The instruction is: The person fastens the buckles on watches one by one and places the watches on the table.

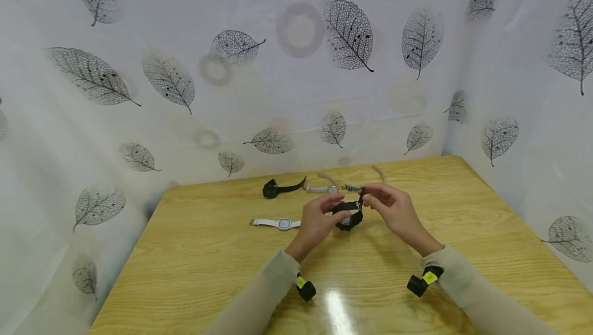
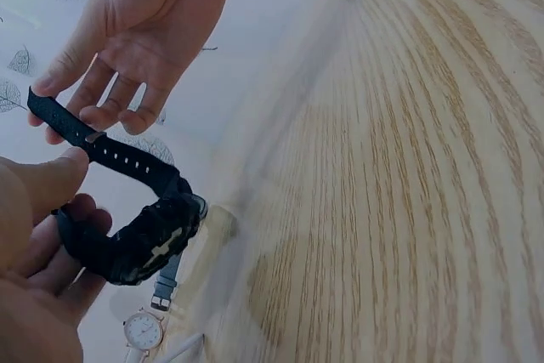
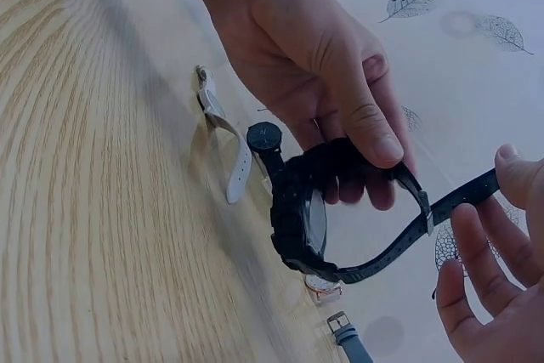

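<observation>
Both hands hold a chunky black wristwatch (image 1: pixel 355 219) above the table, its strap bent into a loop. My left hand (image 1: pixel 319 219) grips the strap part on the buckle side, thumb on top and fingers beneath. The long strap end with holes (image 2: pixel 127 156) runs through the metal buckle (image 3: pixel 427 203). Beyond the buckle, my right hand (image 1: pixel 394 211) pinches the strap's tip between thumb and fingers. In the right wrist view the watch case (image 3: pixel 293 218) hangs below my left hand, its glass turned partly away.
On the wooden table (image 1: pixel 199 252) lie a white watch with a squarish face (image 1: pixel 284 224) and, farther back, a black watch (image 1: pixel 270 189), a pale round-faced watch (image 1: pixel 332 189) and one with a grey-blue strap (image 1: pixel 350 188). Leaf-printed cloth (image 1: pixel 296 93) hangs behind the table.
</observation>
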The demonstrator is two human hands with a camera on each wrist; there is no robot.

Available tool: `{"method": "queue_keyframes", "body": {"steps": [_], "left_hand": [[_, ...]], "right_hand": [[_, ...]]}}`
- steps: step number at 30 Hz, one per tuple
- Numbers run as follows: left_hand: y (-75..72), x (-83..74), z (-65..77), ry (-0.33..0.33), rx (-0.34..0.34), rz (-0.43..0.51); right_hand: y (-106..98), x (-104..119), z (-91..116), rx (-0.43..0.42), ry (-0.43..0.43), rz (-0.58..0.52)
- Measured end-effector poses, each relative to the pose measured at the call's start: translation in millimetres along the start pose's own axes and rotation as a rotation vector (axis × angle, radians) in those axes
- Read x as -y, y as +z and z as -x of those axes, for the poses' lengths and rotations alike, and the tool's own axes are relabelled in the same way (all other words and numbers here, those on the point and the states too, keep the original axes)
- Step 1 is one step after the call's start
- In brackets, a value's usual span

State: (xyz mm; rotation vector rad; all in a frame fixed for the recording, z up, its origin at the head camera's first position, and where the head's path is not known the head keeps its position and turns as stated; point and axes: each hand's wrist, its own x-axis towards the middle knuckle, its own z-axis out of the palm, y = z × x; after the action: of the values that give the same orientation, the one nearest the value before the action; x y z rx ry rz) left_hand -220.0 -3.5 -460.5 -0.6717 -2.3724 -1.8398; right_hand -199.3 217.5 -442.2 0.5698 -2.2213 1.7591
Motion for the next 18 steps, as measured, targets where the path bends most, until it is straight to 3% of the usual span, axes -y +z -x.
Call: {"method": "queue_keyframes", "body": {"steps": [5,11,18], "left_hand": [[-0.8,0.8,0.1,-0.020,-0.018,-0.071],[-0.7,2.1,-0.8,-0.039,0.003,-0.023],[-1.5,0.1,-1.1,-0.037,0.013,0.038]], "right_hand": [[0.8,0.5,-0.4,-0.018,-0.016,-0.011],[2.1,-0.4,-0.8,-0.022,-0.029,-0.020],[6.7,-7.5,5.0,-0.009,0.035,-0.026]]}}
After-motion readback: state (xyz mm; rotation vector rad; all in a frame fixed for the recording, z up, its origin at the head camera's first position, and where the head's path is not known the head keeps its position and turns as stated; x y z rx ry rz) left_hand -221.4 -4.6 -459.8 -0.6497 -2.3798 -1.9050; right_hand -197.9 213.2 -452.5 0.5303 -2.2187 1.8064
